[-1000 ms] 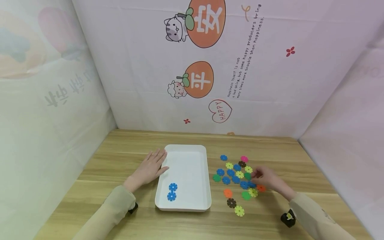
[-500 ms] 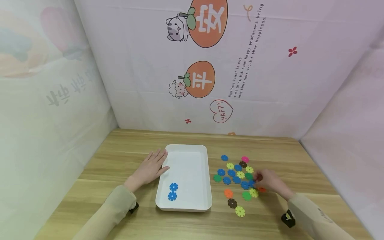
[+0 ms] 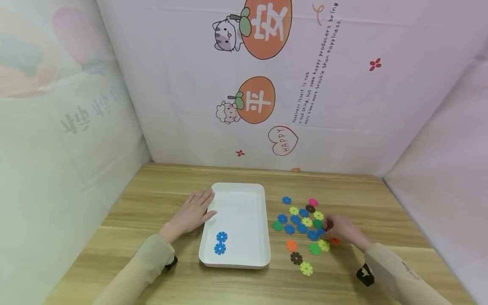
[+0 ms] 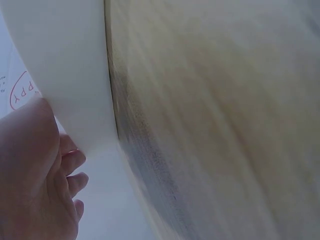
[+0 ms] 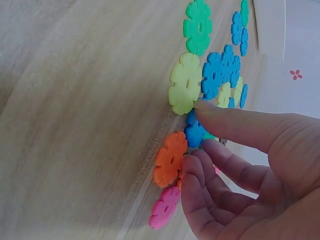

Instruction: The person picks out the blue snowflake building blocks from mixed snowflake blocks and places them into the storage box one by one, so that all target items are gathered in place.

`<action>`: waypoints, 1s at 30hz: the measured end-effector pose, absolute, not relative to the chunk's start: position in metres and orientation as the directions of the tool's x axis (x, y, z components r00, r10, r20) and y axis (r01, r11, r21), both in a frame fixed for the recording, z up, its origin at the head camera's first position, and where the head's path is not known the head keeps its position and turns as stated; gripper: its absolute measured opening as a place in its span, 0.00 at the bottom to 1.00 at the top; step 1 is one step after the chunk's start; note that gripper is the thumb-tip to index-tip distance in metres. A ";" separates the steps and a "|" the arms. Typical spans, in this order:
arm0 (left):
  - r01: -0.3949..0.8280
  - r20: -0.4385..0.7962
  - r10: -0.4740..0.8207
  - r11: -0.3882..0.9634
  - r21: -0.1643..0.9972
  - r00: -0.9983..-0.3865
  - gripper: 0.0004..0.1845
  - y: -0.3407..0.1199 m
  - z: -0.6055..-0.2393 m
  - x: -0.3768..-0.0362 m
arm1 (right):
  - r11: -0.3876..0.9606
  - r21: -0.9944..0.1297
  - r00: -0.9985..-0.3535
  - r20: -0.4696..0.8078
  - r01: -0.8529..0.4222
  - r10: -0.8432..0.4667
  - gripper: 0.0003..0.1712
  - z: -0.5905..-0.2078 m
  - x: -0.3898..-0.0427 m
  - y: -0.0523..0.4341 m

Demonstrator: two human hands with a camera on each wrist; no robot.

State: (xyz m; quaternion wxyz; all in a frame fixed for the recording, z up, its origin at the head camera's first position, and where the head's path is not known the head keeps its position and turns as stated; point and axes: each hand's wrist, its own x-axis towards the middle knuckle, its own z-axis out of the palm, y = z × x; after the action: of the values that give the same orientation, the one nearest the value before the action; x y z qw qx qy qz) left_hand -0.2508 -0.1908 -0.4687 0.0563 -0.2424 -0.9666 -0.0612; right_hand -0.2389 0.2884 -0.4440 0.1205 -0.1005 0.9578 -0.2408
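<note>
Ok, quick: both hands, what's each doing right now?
Left hand: open, flat on the table, touching the white tray.
Right hand: pinching a blue flower piece in the pile.

Blue snowflake discs [image 3: 220,242] in white tray [image 3: 263,220]; blue, green, yellow, orange, pink, brown discs [image 3: 303,228] on wood-grain table [image 3: 160,186].

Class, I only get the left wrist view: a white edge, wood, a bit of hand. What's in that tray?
Observer: Two blue discs lie in the tray, near its front-left corner.
Operator: Where's the right hand?
Observer: The right hand is at a pile of coloured discs right of the tray, pinching a loose blue disc.
Operator: Is the left hand gripping the tray?
Observer: No. The left hand lies flat on the table, with its thumb at the tray's left rim.
</note>
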 end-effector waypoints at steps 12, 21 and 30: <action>0.475 0.125 0.465 0.877 0.073 -0.877 0.38 -0.191 -0.469 -0.254 | 0.859 -0.495 -0.956 -0.167 -0.132 -0.242 0.18 -0.444 -0.238 0.289; 0.475 0.125 0.465 0.877 0.071 -0.877 0.34 -0.192 -0.467 -0.254 | 0.839 -0.522 -0.951 -0.154 -0.151 -0.266 0.13 -0.440 -0.237 0.290; 0.480 0.114 0.474 0.876 0.039 -0.873 0.32 -0.192 -0.466 -0.254 | 0.827 -0.540 -0.949 -0.150 -0.157 -0.278 0.05 -0.419 -0.235 0.277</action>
State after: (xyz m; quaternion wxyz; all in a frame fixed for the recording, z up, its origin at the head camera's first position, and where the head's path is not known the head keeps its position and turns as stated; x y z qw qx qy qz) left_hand -0.2545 -0.1916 -0.4659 0.0506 -0.2466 -0.9672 -0.0328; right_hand -0.2349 0.2769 -0.4193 0.1120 -0.1147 0.9492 -0.2709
